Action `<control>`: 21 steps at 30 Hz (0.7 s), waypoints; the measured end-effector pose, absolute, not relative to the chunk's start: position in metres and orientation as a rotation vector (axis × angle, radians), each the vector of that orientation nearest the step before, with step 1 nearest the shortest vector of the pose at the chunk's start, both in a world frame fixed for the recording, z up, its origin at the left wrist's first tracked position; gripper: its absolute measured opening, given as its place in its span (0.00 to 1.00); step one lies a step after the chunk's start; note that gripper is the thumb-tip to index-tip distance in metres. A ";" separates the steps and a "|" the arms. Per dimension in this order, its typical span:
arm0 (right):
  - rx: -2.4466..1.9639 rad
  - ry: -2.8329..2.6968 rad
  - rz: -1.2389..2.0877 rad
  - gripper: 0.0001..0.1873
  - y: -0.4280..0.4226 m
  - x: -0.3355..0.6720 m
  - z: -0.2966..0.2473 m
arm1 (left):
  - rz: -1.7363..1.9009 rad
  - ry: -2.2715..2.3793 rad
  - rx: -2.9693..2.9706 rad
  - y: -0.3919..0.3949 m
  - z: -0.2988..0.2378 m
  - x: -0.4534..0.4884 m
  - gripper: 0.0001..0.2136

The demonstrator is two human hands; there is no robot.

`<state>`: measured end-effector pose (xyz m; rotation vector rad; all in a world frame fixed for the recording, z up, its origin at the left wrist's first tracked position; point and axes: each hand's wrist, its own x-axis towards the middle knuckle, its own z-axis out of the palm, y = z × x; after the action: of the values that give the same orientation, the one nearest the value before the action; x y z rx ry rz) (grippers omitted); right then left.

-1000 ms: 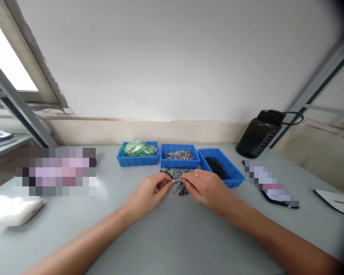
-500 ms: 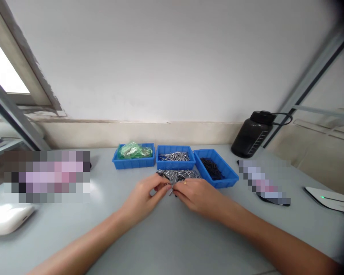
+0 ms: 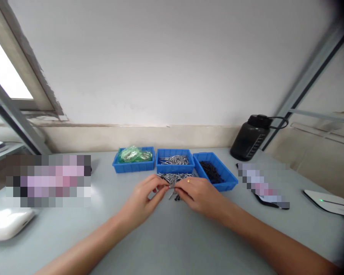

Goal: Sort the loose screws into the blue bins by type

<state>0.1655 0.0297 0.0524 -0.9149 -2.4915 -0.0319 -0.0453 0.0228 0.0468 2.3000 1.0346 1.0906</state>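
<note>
My left hand (image 3: 145, 197) and my right hand (image 3: 197, 194) meet fingertip to fingertip over a loose pile of silver and black screws (image 3: 174, 178) on the grey table. Both hands pinch at a small silver screw (image 3: 170, 186) between them. A ring shows on my right hand. Behind the pile stand three blue trays: the left blue tray (image 3: 133, 165) holds green plastic bags, the middle blue tray (image 3: 174, 167) holds silver screws, the right blue tray (image 3: 218, 186) holds black screws.
A dark water bottle (image 3: 250, 137) stands at the back right by the wall. A white flat device (image 3: 331, 202) lies far right, a white object (image 3: 8, 225) far left. Blurred patches cover things on both sides. The grey table (image 3: 172, 236) runs toward me.
The view has shifted slightly. My hands have stayed together at the screw pile, their fingers working at a small screw.
</note>
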 end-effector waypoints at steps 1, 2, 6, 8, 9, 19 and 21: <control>-0.901 -2.450 -0.029 0.10 0.031 0.167 0.054 | 1.087 1.057 2.289 0.023 0.048 -0.046 0.07; -0.883 -2.410 -0.026 0.09 0.031 0.168 0.055 | 1.072 1.075 2.283 0.024 0.048 -0.046 0.07; -0.758 -2.329 -0.056 0.09 0.027 0.168 0.057 | 0.959 1.028 2.358 0.025 0.042 -0.046 0.08; -0.679 -2.342 -0.091 0.09 0.022 0.165 0.056 | 0.873 0.970 2.442 0.023 0.038 -0.045 0.08; -0.644 -2.356 -0.104 0.09 0.020 0.164 0.055 | 0.829 0.953 2.484 0.022 0.037 -0.044 0.08; -0.749 -2.318 -0.076 0.09 0.023 0.167 0.059 | 0.978 0.983 2.414 0.020 0.042 -0.044 0.07; -0.787 -2.311 -0.091 0.10 0.024 0.168 0.060 | 1.069 1.000 2.404 0.021 0.044 -0.045 0.06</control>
<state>0.1683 0.0241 0.0603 -0.7869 -2.3109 -0.0908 -0.0449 0.0207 0.0438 2.4041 0.9999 1.0686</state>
